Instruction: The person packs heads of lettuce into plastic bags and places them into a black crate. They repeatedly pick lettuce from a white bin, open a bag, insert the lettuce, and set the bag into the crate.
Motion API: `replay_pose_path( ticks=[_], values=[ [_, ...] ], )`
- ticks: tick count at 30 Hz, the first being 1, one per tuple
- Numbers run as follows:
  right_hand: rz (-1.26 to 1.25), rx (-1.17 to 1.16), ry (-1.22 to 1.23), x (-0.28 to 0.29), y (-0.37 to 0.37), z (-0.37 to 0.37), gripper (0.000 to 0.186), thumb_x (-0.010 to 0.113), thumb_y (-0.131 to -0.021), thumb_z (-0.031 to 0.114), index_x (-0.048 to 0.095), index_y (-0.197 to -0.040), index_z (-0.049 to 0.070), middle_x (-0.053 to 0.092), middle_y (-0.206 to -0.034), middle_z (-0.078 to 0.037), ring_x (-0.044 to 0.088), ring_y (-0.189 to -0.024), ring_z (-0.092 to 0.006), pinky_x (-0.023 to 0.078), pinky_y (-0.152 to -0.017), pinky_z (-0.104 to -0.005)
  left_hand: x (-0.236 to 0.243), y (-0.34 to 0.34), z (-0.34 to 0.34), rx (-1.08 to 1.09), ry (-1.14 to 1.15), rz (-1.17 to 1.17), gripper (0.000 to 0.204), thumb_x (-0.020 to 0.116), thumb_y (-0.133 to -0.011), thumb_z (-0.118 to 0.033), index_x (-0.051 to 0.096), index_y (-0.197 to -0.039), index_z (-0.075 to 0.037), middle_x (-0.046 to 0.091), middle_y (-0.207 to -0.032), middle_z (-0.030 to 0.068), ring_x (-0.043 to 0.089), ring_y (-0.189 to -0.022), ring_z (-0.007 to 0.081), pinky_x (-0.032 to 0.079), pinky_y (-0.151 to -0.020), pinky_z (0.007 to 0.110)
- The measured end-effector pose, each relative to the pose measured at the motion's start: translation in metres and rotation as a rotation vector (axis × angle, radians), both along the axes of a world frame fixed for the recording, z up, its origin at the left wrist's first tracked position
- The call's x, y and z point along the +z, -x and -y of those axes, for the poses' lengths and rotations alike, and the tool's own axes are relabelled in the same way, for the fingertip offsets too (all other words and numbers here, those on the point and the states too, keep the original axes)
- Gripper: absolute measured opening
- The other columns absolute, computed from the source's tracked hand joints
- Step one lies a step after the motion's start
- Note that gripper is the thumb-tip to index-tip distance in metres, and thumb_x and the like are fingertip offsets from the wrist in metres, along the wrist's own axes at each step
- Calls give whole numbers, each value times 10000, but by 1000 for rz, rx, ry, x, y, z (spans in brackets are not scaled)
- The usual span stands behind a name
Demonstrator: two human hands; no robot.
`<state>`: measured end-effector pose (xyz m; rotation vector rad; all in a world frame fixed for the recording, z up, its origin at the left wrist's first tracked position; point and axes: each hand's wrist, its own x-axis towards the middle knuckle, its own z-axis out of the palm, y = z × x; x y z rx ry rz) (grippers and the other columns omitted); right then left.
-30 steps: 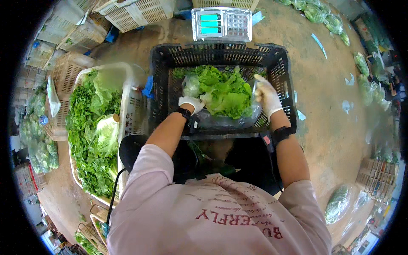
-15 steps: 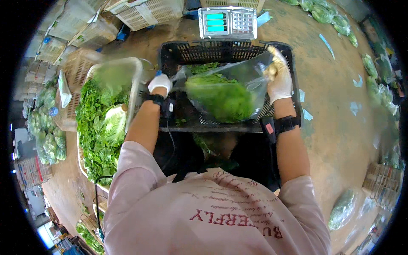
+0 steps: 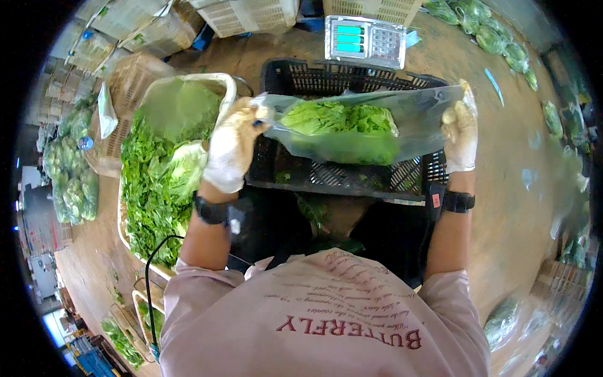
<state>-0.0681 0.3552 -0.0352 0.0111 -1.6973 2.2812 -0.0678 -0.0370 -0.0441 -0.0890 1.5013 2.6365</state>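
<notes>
A clear plastic bag (image 3: 422, 119) is stretched level above a black plastic crate (image 3: 352, 193). Inside the bag lie green heads of leafy lettuce (image 3: 342, 125). My left hand (image 3: 232, 141), in a white glove, is closed on the bag's left end. At the other end my right hand (image 3: 461, 129), gloved too, pinches the bag's right corner. To the left of the crate, close by my left forearm, stands a pale basket (image 3: 229, 94) heaped with loose leafy greens (image 3: 151, 182) and one paler head of lettuce (image 3: 187, 164).
A digital scale (image 3: 365, 41) with lit displays stands beyond the crate. Pale slatted crates (image 3: 248, 16) are stacked at the back. Bagged vegetables lie at the left (image 3: 72, 176) and far right (image 3: 483, 28). A blue strip (image 3: 494, 86) lies on the floor.
The bag, which sagged into the crate, is now raised and pulled out level. My left hand has turned over on its end, and my right hand has shifted outward.
</notes>
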Motion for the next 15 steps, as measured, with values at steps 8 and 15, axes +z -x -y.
replay_pose_path(
  ticks=[8, 15],
  values=[
    [606, 159, -714, -87, 25, 25, 485, 575, -868, 216, 458, -1314, 66, 570, -1206, -76, 557, -679, -101, 431, -777, -253, -121, 7, -4, -342, 1220, -140, 188, 582, -759, -231, 575, -745, -43, 606, -728, 93, 606, -729, 236, 469, -646, 359],
    [533, -287, -1369, -70, 48, 31, 520, 651, -780, 389, 574, -1124, 6, 612, -1049, -201, 608, -818, -284, 472, -794, -377, -56, -4, 6, 76, 1705, -174, 481, 584, -746, -491, 598, -990, -77, 597, -888, 145, 612, -812, 289, 495, -658, 399]
  ],
)
